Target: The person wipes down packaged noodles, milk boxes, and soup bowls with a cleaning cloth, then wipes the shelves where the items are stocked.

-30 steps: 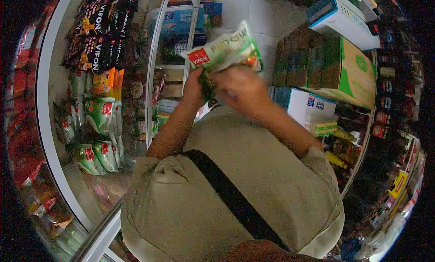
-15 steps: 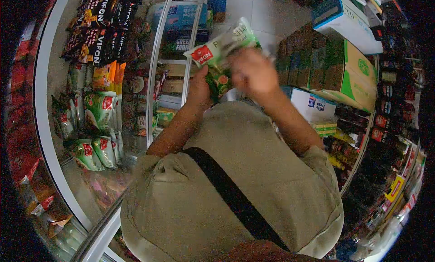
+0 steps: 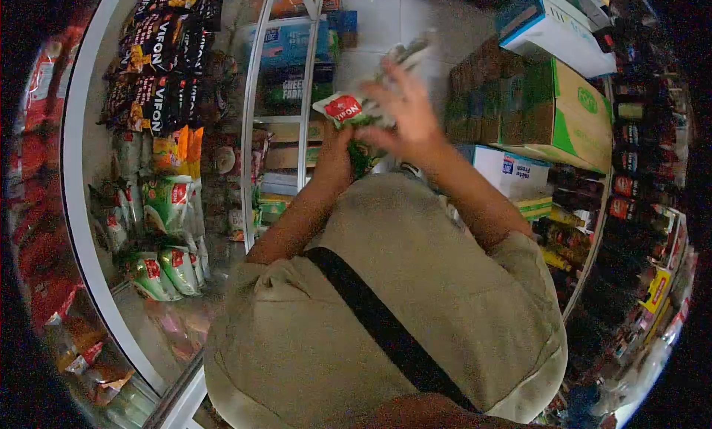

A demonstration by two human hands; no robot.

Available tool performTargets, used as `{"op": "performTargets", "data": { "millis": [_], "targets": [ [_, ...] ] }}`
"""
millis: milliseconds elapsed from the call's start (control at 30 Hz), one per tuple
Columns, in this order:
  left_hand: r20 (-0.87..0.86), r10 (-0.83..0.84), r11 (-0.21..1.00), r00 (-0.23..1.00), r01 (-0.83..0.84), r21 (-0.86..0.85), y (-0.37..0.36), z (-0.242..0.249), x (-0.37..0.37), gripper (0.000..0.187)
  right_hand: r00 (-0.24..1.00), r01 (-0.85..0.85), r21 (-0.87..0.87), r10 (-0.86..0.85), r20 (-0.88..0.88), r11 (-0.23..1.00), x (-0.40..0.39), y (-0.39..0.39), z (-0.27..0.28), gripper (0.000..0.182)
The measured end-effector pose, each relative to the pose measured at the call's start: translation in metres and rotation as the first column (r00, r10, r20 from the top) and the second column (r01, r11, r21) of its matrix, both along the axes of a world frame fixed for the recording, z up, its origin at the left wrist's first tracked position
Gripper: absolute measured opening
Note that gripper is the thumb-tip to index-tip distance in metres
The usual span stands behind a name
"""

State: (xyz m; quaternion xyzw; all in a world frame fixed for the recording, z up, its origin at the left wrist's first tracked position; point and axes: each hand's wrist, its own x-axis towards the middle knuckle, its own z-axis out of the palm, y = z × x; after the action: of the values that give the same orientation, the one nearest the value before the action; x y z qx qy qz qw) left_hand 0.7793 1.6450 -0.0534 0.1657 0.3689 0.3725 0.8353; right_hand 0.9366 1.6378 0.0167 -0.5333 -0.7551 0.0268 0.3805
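Note:
My left hand [image 3: 335,158] is closed on the lower left part of a green and white Vifon noodle packet [image 3: 344,109], which it holds up in front of my chest. The packet is tilted, its red label at the left end, and its right part is blurred. Over the packet's middle and right side is my right hand [image 3: 409,121], smeared by motion, its fingers spread apart. Those fingers hide part of the packet; whether they touch it I cannot make out.
A display case at left holds black Vifon packets [image 3: 152,103], orange packets [image 3: 178,151] and green packets [image 3: 167,203]. Its metal frame [image 3: 78,229] curves past me. Green-and-brown cartons [image 3: 582,106] and a white box [image 3: 571,32] are stacked at right. Shelves of goods line the far right.
My right hand has gone from bunched fingers over the packet to spread fingers. The packet has shifted slightly, its printed front now more covered and blurred. My left hand keeps its hold.

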Motion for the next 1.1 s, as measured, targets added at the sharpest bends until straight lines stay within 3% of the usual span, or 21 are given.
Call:
{"op": "performTargets", "data": {
  "millis": [67,133,167,233,267,300,400,467,533,567,600,667,733,767,800,867,933,1000,1033,1067,1100],
  "targets": [
    [-0.363,-0.045,0.892,0.931,0.201,0.405,0.005,-0.013,0.001,0.042,0.979,-0.111,-0.028,0.105,-0.175,0.993,-0.019,-0.009,-0.021,0.046],
    [-0.661,0.086,0.600,0.745,0.491,0.631,0.010,-0.021,0.001,0.044,0.983,-0.183,0.036,0.182,0.018,0.983,-0.024,-0.013,-0.016,0.039],
    [-0.752,0.204,0.416,0.627,0.640,0.646,0.012,-0.024,0.001,0.045,0.970,-0.223,0.063,0.215,0.115,0.973,-0.025,-0.013,-0.013,0.035],
    [-0.682,0.097,0.521,0.725,0.546,0.656,0.008,-0.022,0.001,0.046,0.980,-0.187,0.171,0.171,0.106,0.967,-0.020,-0.005,-0.005,0.028],
    [-0.429,-0.059,0.787,0.901,0.307,0.535,0.003,-0.020,0.003,0.046,0.984,-0.166,0.226,0.146,0.101,0.960,-0.015,0.000,0.000,0.024],
    [-0.096,-0.089,0.959,0.991,0.112,0.260,0.000,-0.015,0.005,0.046,0.985,-0.154,0.211,0.133,0.109,0.965,-0.011,0.004,0.005,0.022],
    [-0.118,-0.102,0.949,0.988,0.132,0.285,0.004,0.006,-0.002,0.045,0.997,-0.054,0.190,0.041,0.072,0.980,0.007,0.018,0.013,0.018],
    [-0.267,-0.009,0.832,0.964,0.155,0.533,0.002,0.007,-0.007,0.045,0.994,0.104,0.190,-0.098,-0.039,0.976,0.027,0.031,0.012,0.017],
    [-0.151,0.104,0.988,0.983,-0.085,0.130,-0.001,0.058,0.006,0.048,0.988,0.103,0.076,-0.093,-0.121,0.992,0.037,0.037,0.001,0.017],
    [-0.165,0.108,0.990,0.980,-0.092,0.104,-0.001,0.058,0.009,0.046,0.982,0.098,0.020,-0.094,-0.163,0.995,0.038,0.038,-0.008,0.017],
    [-0.179,0.111,0.992,0.978,-0.098,0.077,0.002,0.057,0.012,0.045,0.998,0.019,0.175,-0.009,-0.056,0.984,0.033,0.034,-0.020,0.019],
    [-0.162,0.091,0.996,0.982,-0.088,0.031,0.007,0.054,0.015,0.043,0.977,-0.195,0.126,0.181,0.111,0.973,0.011,0.019,-0.034,0.024],
    [-0.099,0.045,0.999,0.994,-0.045,-0.003,0.013,0.043,0.013,0.044,0.904,-0.384,0.162,0.406,-0.137,0.909,-0.017,0.007,-0.044,0.027],
    [0.237,0.050,0.998,0.970,-0.056,0.018,0.013,0.027,0.009,0.044,0.907,-0.403,0.171,0.417,-0.060,0.899,-0.023,0.002,-0.041,0.027],
    [0.546,0.040,0.997,0.837,-0.070,0.035,0.013,0.003,0.003,0.044,0.905,-0.421,0.181,0.425,0.017,0.889,-0.027,-0.002,-0.029,0.026],
    [0.597,0.052,0.994,0.801,-0.101,0.048,0.018,0.000,0.003,0.043,0.917,-0.399,0.206,0.389,0.088,0.894,-0.023,0.001,-0.024,0.027],
    [0.097,0.122,0.989,0.988,-0.128,0.066,0.026,0.033,0.015,0.040,0.948,-0.319,0.237,0.308,0.081,0.918,0.005,0.015,-0.033,0.028],
    [0.020,0.187,0.982,0.982,-0.187,-0.008,0.024,0.060,0.025,0.040,0.987,-0.120,0.246,0.089,0.134,0.962,0.038,0.025,-0.035,0.031],
    [-0.018,0.219,0.975,0.976,-0.220,-0.042,0.021,0.067,0.027,0.041,0.994,0.074,0.037,-0.070,-0.089,0.997,0.052,0.027,-0.039,0.027],
    [0.003,0.167,0.986,0.986,-0.167,0.008,0.020,0.068,0.026,0.042,0.926,0.214,-0.202,-0.264,-0.269,0.956,0.064,0.029,-0.046,0.024],
    [-0.025,0.109,0.993,0.994,-0.110,-0.033,0.017,0.076,0.024,0.042,0.793,0.105,-0.345,-0.288,-0.537,0.933,0.079,0.028,-0.063,0.024]
  ]
}}
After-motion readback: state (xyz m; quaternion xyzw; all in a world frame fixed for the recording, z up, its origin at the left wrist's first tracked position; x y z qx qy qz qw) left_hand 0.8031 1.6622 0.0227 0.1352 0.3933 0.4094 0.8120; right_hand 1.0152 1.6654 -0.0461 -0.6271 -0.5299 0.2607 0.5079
